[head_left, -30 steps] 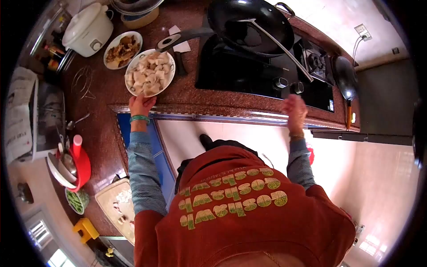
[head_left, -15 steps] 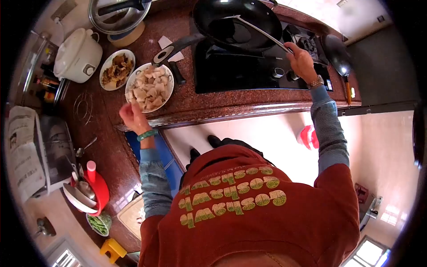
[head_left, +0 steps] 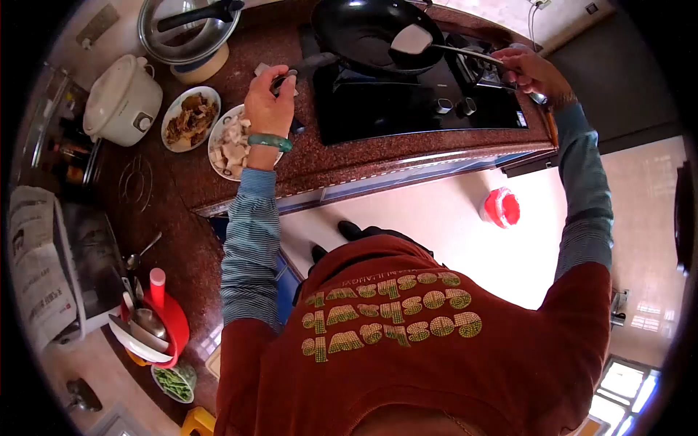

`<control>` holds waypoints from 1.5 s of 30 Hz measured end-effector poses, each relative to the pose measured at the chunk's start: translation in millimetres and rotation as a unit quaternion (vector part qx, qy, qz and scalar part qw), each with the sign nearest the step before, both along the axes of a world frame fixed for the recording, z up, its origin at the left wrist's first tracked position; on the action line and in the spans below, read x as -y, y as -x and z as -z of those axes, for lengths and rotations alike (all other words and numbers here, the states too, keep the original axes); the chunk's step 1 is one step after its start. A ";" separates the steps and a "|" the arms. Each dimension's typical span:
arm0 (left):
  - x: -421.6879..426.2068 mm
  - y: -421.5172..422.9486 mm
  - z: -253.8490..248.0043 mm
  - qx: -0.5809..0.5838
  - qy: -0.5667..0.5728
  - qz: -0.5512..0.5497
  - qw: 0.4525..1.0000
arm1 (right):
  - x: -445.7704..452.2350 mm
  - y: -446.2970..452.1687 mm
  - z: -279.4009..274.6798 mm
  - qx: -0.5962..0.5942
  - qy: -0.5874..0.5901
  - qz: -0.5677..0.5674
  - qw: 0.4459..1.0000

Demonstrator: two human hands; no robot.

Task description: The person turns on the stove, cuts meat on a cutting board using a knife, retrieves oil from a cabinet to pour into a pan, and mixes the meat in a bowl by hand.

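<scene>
My left hand [head_left: 269,102] is closed around the end of the handle of a black wok [head_left: 356,36], which sits on the black gas stove [head_left: 392,109]. A spatula [head_left: 469,53] is gripped in my right hand [head_left: 536,74], its broad, pale blade over the right part of the wok. Shiny dark metal shows inside the wok. Below my left wrist, partly covered by it, stands a white bowl of pale cubed food pieces [head_left: 227,151]. To its left lies a white plate with brown, shredded-looking food [head_left: 191,122].
A white electric cooker [head_left: 125,102] and a pan with a glass lid [head_left: 187,33] stand at the back left. A wire rack [head_left: 136,182], a spoon [head_left: 143,251], a red container with utensils [head_left: 169,320] and green vegetables in a bowl [head_left: 174,381] occupy the left counter. On the floor is a red bin [head_left: 502,208].
My left hand has moved up from beside the bowl and taken hold of the wok handle. The right hand has shifted right and up, turning the spatula blade so its broad face shows.
</scene>
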State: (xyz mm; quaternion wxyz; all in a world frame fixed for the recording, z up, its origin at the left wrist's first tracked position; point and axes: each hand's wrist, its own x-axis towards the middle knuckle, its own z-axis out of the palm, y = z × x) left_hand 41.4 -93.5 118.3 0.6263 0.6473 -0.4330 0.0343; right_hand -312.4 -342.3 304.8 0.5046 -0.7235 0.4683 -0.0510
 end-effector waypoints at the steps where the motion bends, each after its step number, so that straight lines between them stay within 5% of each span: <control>1: -1.0 3.1 -1.1 0.000 0.000 0.002 1.000 | 3.2 -3.4 -3.1 -0.023 -0.011 0.013 1.000; 14: -3.7 6.5 -2.7 0.048 0.021 0.007 0.999 | 13.4 -57.8 52.5 -0.001 -0.087 -0.051 0.995; 19: -6.8 6.0 -6.9 0.054 -0.009 0.007 0.998 | -13.9 -58.9 20.1 -0.042 -0.059 -0.069 0.995; 25: -24.5 9.9 -2.9 -0.053 -0.009 -0.028 0.998 | -14.2 -28.2 -6.8 -0.166 0.097 -0.103 0.976; 29: -74.7 -19.5 57.6 -0.119 0.135 -0.161 0.970 | -23.5 -15.7 14.6 -0.188 0.254 -0.078 0.946; 30: -97.4 -23.0 64.7 -0.143 0.118 -0.219 0.958 | -13.7 -5.4 29.0 -0.147 0.327 -0.161 0.920; 31: -118.0 -26.5 69.9 -0.135 -0.038 -0.314 0.939 | -3.6 5.3 43.6 -0.104 0.404 -0.235 0.878; 33: -132.5 -44.4 117.9 -0.239 0.004 -0.316 0.918 | -14.8 2.0 57.4 -0.172 0.626 -0.154 0.745; 36: -146.4 -47.2 111.8 -0.540 -0.099 -0.116 0.828 | -59.5 -11.0 57.8 -0.208 0.630 -0.208 0.719; 37: -143.7 -39.2 94.5 -0.602 -0.093 -0.075 0.790 | -65.8 -12.6 61.8 -0.204 0.613 -0.136 0.751; 38: -142.7 -39.7 103.7 -0.604 -0.090 -0.082 0.787 | -71.1 -11.9 65.9 -0.201 0.592 -0.061 0.778; 45: -126.1 -59.3 137.8 -0.610 -0.043 0.024 0.791 | -81.9 -15.2 104.2 -0.224 0.603 -0.032 0.765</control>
